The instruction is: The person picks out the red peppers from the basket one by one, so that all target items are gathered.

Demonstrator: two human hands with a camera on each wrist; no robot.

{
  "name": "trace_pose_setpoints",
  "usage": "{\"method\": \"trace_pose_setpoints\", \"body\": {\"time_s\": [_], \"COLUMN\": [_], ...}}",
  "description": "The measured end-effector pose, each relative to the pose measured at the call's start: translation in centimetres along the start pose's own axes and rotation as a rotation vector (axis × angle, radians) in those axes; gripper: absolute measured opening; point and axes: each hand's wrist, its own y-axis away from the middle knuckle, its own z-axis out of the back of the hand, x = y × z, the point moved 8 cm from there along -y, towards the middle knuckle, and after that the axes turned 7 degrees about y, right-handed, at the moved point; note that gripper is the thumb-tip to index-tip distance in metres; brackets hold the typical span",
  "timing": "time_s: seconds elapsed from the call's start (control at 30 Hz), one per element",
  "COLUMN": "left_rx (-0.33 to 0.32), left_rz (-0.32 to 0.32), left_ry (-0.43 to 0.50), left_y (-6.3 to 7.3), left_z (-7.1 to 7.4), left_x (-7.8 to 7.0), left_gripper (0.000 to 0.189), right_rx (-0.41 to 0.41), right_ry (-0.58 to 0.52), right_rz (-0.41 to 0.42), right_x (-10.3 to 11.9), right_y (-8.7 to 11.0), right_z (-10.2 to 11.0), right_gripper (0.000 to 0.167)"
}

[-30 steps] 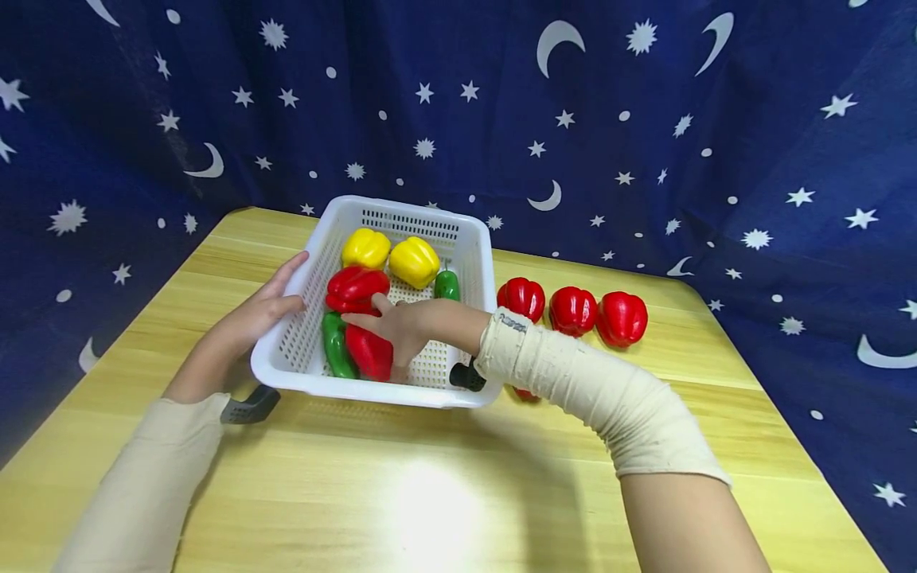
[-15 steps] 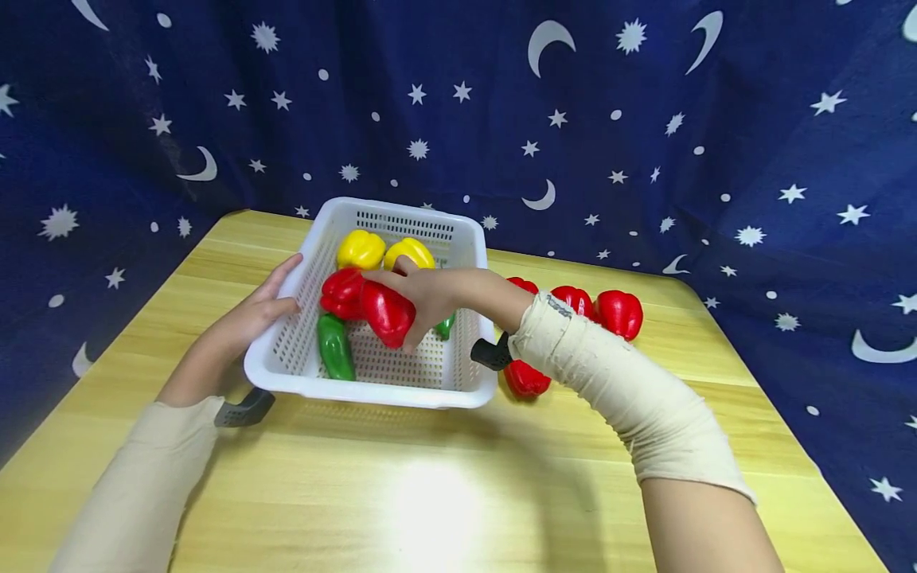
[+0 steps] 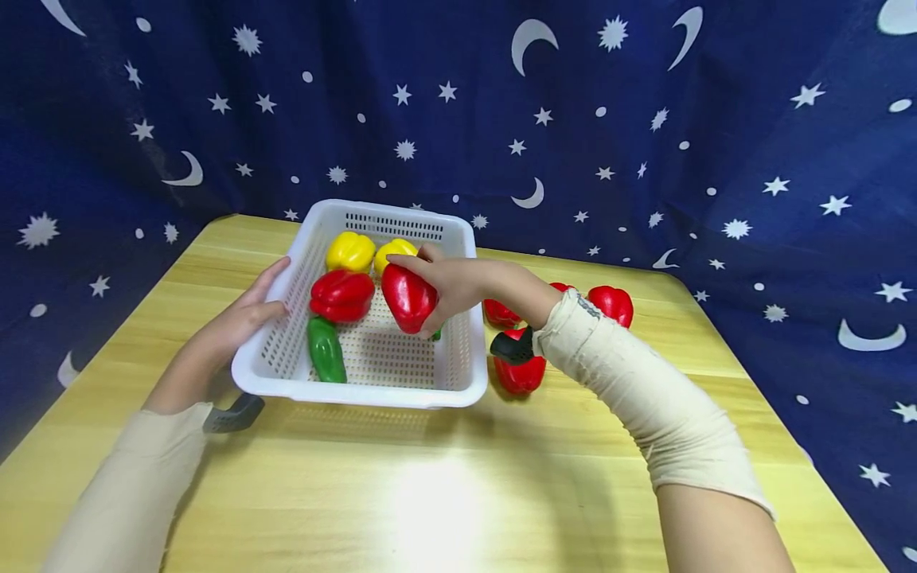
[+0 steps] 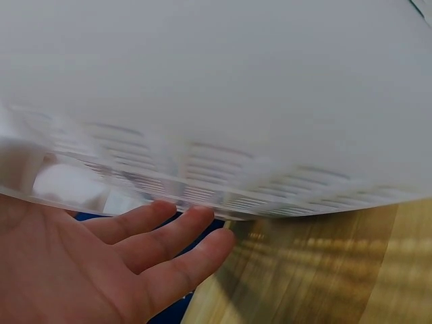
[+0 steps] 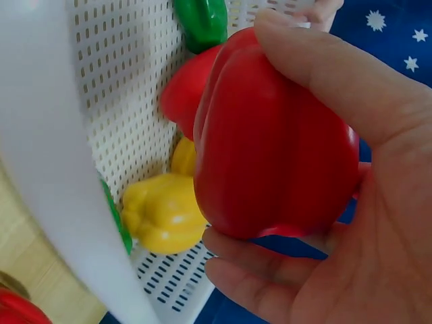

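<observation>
My right hand [image 3: 458, 282] grips a red bell pepper [image 3: 408, 298] over the white basket [image 3: 358, 395]. In the right wrist view the thumb lies on one side of this pepper and fingers curl at its other side. My left hand [image 3: 232, 330] rests against the outside of the basket's left wall, its fingers [image 4: 192, 266] fairly straight in the left wrist view. Inside the basket lie another red bell pepper [image 3: 342, 296], a long green pepper [image 3: 325, 350] and two yellow bell peppers [image 3: 350, 252]. A second green pepper [image 5: 116, 214] is mostly hidden behind the right hand.
Right of the basket, several red bell peppers [image 3: 519, 374] sit on the wooden table [image 3: 344, 493], partly covered by the right arm. A dark blue curtain [image 3: 458, 64] with white stars and moons hangs behind the table. Black wrist mounts [image 3: 235, 414] jut from both wrists.
My right hand has taken the red bell pepper from beside the green one and carried it up and to the right. The left hand keeps its place at the basket wall.
</observation>
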Motion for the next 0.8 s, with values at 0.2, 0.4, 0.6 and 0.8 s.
{"method": "trace_pose_setpoints", "body": {"time_s": [0.2,0.4,0.6,0.8], "left_rx": [-0.001,-0.006,-0.003,-0.001], "left_rz": [0.000,0.015,0.023,0.022], "left_ry": [-0.010,0.000,-0.013,-0.051], "left_y": [-0.1,-0.1,0.0,0.1], "left_z": [0.0,0.0,0.0,0.0], "left_x": [0.1,0.2,0.1,0.1], "left_gripper": [0.079,0.080,0.080,0.077], "right_rx": [-0.072,-0.176,-0.310,-0.405], "right_ry": [-0.008,-0.090,-0.209,-0.283], "right_rz": [0.018,0.065,0.092,0.077], "right_x": [-0.8,-1.8,-3.5,-5.5], "right_y": [1.1,2.4,4.2,5.7], "right_z": [0.5,1.0,1.4,1.2], "right_gripper": [0.103,0.105,0.105,0.100]}}
